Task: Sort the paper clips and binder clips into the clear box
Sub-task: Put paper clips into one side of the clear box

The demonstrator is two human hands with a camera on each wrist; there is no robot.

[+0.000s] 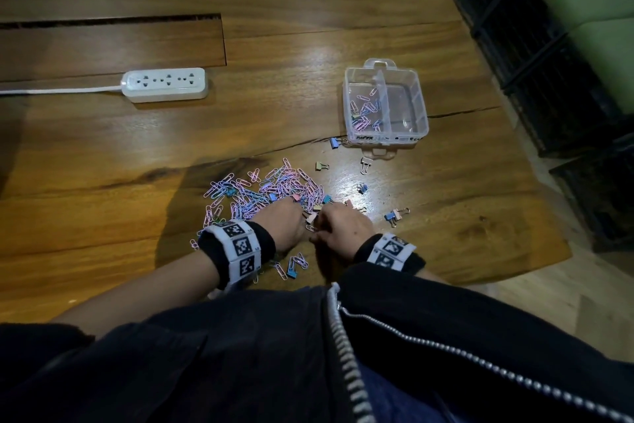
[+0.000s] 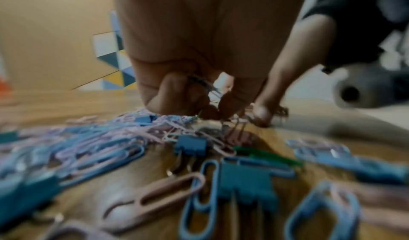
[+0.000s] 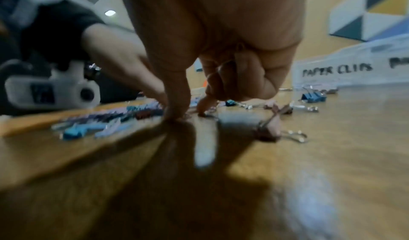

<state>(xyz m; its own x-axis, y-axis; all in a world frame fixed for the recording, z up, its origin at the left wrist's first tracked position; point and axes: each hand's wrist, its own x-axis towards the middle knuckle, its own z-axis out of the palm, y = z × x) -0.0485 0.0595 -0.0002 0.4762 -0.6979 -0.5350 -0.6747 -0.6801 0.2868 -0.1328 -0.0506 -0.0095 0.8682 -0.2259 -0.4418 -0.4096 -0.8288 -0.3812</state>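
Both your hands are down in the near edge of the pile of paper clips (image 1: 264, 193), almost touching each other. Your left hand (image 1: 284, 223) has its fingers curled with what looks like thin wire clips bunched against the palm, though the blur keeps me from saying how many. Your right hand (image 1: 343, 227) has thumb and forefinger pressed to the table (image 1: 103, 155), pinching at something small; whether it has a clip yet, I cannot tell. The clear box (image 1: 386, 103) sits well ahead and to the right of your right hand, paper clips in its left compartment, the right one looking bare. Here's the risk: binder clips (image 1: 394, 215) are mixed through that pile, so a blind grab could carry one into the wrong side. A loose fistful may also shed clips on the way over.
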